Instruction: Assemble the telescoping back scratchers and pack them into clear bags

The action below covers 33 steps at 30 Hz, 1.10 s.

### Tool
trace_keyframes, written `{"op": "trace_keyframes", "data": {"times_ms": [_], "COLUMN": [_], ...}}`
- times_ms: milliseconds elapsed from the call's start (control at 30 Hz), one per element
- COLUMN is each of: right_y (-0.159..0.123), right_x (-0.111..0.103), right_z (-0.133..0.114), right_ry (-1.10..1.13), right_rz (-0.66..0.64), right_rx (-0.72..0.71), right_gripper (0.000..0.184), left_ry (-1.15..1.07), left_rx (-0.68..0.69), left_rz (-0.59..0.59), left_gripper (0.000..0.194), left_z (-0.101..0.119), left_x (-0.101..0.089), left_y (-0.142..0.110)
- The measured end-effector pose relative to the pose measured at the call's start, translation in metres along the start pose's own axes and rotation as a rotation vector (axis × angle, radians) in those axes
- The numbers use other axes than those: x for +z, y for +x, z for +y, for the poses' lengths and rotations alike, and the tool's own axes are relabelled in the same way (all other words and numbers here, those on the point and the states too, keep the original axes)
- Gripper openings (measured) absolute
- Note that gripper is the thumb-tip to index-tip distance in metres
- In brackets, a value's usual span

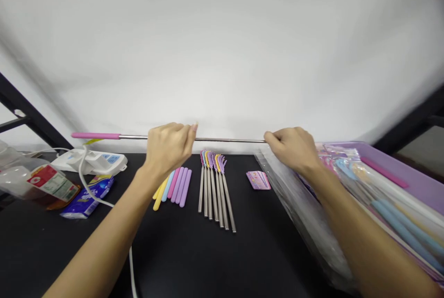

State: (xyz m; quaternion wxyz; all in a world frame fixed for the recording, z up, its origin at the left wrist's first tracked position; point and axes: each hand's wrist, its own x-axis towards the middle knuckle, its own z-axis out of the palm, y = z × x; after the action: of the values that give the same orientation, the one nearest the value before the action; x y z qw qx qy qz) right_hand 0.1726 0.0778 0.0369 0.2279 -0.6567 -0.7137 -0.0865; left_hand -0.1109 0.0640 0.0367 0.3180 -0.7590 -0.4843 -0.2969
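A telescopic back scratcher with a pink handle (95,136) is stretched out level above the table. My left hand (169,147) is closed round its metal shaft, a little right of the handle. My right hand (293,147) grips the far right end, and its fingers hide that tip. Below, several steel tubes with curved coloured heads (215,191) lie side by side. Left of them is a row of yellow, blue, pink and purple handle sleeves (176,187). A small stack of pink printed cards (258,180) lies below and left of my right hand.
Clear plastic bags (298,205) lie at the right, beside a purple bin (412,182) of packaged scratchers. On the left are a bottle of amber liquid (48,184), a blue packet (92,196) and a white power strip (93,161) with its cable (132,265). A white wall stands behind.
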Motion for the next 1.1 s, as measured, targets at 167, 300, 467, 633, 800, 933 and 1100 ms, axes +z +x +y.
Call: {"op": "trace_keyframes", "data": {"times_ms": [167, 300, 467, 633, 800, 933, 1100], "right_y": [-0.001, -0.001, -0.005, -0.006, -0.007, -0.014, -0.024], "right_x": [0.001, 0.000, 0.008, -0.002, -0.006, -0.003, -0.001], "right_z": [-0.003, -0.003, -0.020, -0.004, -0.001, -0.024, -0.054], "right_ry": [0.076, 0.063, 0.037, 0.018, -0.021, 0.002, 0.078], "right_rz": [-0.040, -0.024, -0.065, -0.102, -0.053, -0.005, -0.014], "right_rx": [-0.012, 0.012, 0.036, 0.073, 0.044, 0.097, -0.046], "right_gripper": [0.046, 0.046, 0.052, 0.053, 0.052, 0.057, 0.066], "left_ry": [-0.010, 0.068, 0.034, 0.074, 0.103, 0.039, -0.094], "left_rx": [0.141, 0.076, 0.141, 0.201, 0.096, 0.038, 0.182], "left_rz": [0.084, 0.194, 0.191, 0.258, 0.215, 0.229, 0.127], "left_gripper": [0.048, 0.048, 0.043, 0.040, 0.044, 0.044, 0.043], "left_z": [0.001, -0.013, 0.012, -0.016, -0.036, -0.001, 0.041], "left_x": [0.005, 0.005, 0.003, 0.002, -0.004, -0.007, -0.002], "left_y": [-0.001, 0.001, -0.001, -0.012, -0.010, -0.005, -0.005]}}
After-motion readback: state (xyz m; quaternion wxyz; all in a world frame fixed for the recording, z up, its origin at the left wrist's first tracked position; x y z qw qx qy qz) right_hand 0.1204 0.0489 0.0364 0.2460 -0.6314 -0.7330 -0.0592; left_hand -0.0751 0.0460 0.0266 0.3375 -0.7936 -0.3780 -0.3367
